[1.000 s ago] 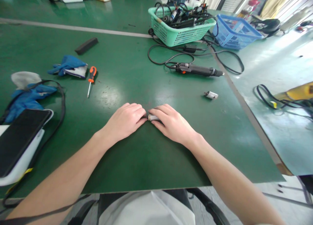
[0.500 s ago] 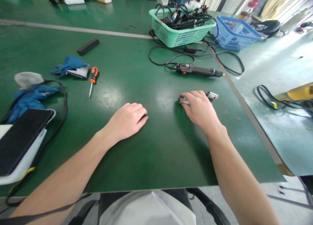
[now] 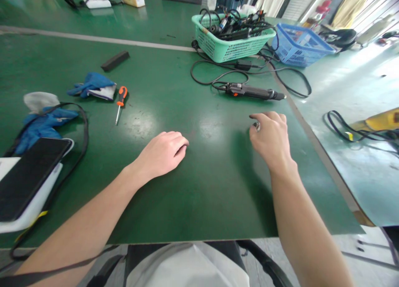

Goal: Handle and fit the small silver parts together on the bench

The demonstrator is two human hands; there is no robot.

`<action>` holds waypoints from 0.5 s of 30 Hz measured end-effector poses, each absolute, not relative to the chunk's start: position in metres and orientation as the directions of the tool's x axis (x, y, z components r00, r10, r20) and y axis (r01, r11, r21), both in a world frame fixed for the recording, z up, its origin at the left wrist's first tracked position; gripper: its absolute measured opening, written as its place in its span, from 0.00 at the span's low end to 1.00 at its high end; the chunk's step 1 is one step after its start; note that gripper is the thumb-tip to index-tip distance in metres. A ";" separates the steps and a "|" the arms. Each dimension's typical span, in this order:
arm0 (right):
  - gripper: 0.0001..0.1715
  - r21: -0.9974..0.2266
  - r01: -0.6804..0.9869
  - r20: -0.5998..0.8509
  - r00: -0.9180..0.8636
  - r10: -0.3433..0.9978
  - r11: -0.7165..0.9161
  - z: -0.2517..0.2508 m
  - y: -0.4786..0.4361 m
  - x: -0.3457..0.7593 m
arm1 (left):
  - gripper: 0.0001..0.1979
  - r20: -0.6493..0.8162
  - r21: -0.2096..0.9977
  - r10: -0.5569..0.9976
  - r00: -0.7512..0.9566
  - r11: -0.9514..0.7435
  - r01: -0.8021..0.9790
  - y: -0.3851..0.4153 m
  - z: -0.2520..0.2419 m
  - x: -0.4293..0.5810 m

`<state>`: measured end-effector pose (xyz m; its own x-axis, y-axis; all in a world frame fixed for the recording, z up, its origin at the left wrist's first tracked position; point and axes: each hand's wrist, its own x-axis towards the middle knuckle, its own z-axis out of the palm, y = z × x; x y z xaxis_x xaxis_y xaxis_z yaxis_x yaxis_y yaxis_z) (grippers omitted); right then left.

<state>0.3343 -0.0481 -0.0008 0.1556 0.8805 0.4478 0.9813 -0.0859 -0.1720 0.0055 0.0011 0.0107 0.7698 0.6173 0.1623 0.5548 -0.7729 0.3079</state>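
My left hand (image 3: 165,152) rests on the green table (image 3: 199,195), its fingers curled in and the thumb close beside them; nothing shows in it. Farther right, my right hand (image 3: 271,133) is bent around a small silver metal cylinder (image 3: 257,126). Only one end of that piece peeks out between thumb and forefinger; the rest is hidden under the palm. Beyond the right hand lies a black electric screwdriver (image 3: 252,91) with its cord. An orange-and-black handled screwdriver (image 3: 121,100) lies up and left of my left hand.
Blue gloves (image 3: 95,85) and a dark bar (image 3: 115,61) lie at left, with a phone (image 3: 33,174) nearer me. A green basket (image 3: 230,50) of cabled tools and a blue basket (image 3: 302,45) stand at the back. A yellow tool (image 3: 377,120) is far right.
My right hand has moved right and turned, taking the metal cylinder along, and now covers most of it. My left hand has stayed in place.
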 end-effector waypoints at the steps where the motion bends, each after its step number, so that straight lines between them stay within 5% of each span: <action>1: 0.22 -0.186 0.981 0.453 0.130 0.882 -0.049 0.000 -0.047 0.326 | 0.13 0.157 0.288 0.611 0.776 -0.780 0.556 0.002 0.010 0.005; 6: 0.19 -0.257 0.950 0.421 -0.053 0.906 0.176 -0.002 -0.047 0.282 | 0.21 0.123 0.205 0.587 0.800 -0.804 0.558 0.002 0.010 0.005; 12: 0.17 -0.313 0.887 0.383 -0.210 0.899 0.341 -0.004 -0.055 0.252 | 0.07 0.188 0.306 0.596 0.781 -0.791 0.530 -0.006 0.015 0.006; 15: 0.16 -0.306 0.865 0.404 -0.260 0.877 0.397 -0.004 -0.057 0.248 | 0.15 0.147 0.224 0.556 0.818 -0.824 0.520 -0.008 0.013 0.007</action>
